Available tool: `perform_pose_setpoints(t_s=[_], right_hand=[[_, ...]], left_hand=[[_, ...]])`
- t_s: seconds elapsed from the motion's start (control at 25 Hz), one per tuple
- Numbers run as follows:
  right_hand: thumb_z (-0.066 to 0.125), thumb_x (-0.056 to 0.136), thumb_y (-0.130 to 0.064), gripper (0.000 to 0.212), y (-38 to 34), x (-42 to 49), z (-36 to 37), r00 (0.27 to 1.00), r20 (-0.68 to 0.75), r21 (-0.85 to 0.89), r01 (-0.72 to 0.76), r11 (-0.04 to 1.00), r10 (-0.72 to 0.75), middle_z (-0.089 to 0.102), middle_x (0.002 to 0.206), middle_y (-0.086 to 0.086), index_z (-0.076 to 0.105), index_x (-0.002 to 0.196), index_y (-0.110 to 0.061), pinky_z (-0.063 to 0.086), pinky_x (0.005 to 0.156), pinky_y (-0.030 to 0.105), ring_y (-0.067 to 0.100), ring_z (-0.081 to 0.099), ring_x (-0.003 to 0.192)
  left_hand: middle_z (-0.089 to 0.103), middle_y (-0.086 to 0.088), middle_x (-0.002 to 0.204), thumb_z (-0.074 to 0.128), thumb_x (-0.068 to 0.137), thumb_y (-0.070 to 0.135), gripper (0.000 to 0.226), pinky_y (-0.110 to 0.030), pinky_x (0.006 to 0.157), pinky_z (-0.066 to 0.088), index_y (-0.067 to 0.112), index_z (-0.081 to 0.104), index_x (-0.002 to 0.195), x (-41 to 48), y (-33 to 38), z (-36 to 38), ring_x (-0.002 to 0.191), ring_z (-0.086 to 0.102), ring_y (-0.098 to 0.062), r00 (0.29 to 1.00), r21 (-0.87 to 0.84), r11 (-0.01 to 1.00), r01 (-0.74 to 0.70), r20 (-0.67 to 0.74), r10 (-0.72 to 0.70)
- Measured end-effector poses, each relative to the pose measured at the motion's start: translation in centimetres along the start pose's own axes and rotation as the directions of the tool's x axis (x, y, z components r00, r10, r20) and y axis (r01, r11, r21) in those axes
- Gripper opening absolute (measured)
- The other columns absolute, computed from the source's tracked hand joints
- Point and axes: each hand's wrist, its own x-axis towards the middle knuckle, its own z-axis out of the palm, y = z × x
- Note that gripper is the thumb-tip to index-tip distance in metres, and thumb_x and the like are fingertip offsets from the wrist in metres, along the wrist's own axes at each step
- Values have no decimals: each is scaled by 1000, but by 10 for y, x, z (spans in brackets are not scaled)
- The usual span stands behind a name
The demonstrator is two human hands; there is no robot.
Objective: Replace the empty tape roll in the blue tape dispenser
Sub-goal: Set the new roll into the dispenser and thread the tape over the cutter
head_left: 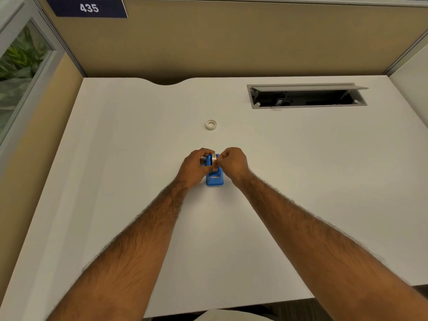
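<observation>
The blue tape dispenser (215,179) stands on the white desk (139,158), its cutter end toward me. A clear tape roll (214,158) sits at its top between my two hands. My left hand (194,167) grips the dispenser's left side and the roll's edge. My right hand (234,163) pinches the roll from the right with thumb and fingers. A small white empty tape core (211,125) lies flat on the desk a little farther away, apart from both hands.
An open cable hatch (308,96) is set into the desk at the back right. Beige partition walls (208,42) enclose the desk at the back and left. The desk's front edge runs near my body.
</observation>
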Motion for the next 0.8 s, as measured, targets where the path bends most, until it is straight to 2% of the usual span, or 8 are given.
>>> perform_pose_setpoints(t_s=[0.16, 0.32, 0.4, 0.48, 0.6, 0.72, 0.8], right_hand=[[69, 76, -1, 20, -5, 4, -2, 1000, 28, -11, 15, 1000, -14, 55, 65, 2, 56, 66, -12, 44, 52, 25, 13, 50, 59], [65, 83, -7, 7, -6, 11, -5, 999, 25, 11, 40, 999, -40, 61, 72, 7, 66, 77, -3, 45, 53, 24, 16, 54, 63], [66, 84, -10, 10, -7, 13, -6, 998, 30, 12, 60, 998, -60, 61, 71, 6, 68, 81, -1, 46, 55, 26, 16, 55, 64], [74, 79, -15, 14, -8, 12, -7, 992, 65, -36, 108, 994, -106, 60, 70, 2, 66, 81, -3, 47, 58, 28, 13, 54, 63], [81, 69, -13, 27, -7, 11, -10, 978, 125, -171, 186, 968, -166, 60, 82, 0, 65, 88, -5, 47, 64, 28, 13, 54, 73], [82, 67, -13, 32, -7, 12, -12, 962, 154, -277, 259, 925, -223, 64, 95, 5, 64, 93, -7, 49, 71, 31, 18, 56, 86], [80, 69, -12, 30, -8, 12, -13, 950, 163, -319, 306, 897, -266, 65, 99, 7, 63, 94, -8, 50, 73, 32, 20, 58, 89]], left_hand=[[65, -6, 124, 81, 78, 12, 49, -26, 89, 51, 16, 62, 123, -1, 2, 0, 105, 65, -21, 1000, -22, 1000, 8, -3, -8], [64, -5, 124, 80, 79, 11, 49, -26, 89, 49, 16, 61, 123, -2, 2, 0, 106, 64, -21, 1000, -12, 1000, 23, 0, -23], [64, -4, 124, 80, 79, 13, 49, -26, 88, 48, 16, 61, 124, -2, 1, 1, 105, 63, -19, 1000, -2, 1000, 27, -2, -27], [65, -2, 123, 80, 80, 16, 47, -23, 85, 48, 18, 61, 123, -1, 1, 0, 103, 63, -17, 1000, 14, 1000, 22, -3, -22], [64, -1, 122, 82, 79, 18, 48, -24, 85, 49, 20, 61, 122, -1, 1, 0, 99, 63, -15, 1000, 39, 999, 22, 1, -22], [64, -2, 124, 82, 79, 19, 49, -22, 83, 46, 20, 61, 123, -1, 1, 0, 100, 62, -15, 1000, 53, 998, 24, 4, -24], [64, -3, 125, 82, 79, 18, 50, -26, 88, 49, 19, 61, 124, -1, 2, 1, 103, 64, -18, 1000, 52, 998, 31, -1, -31]])
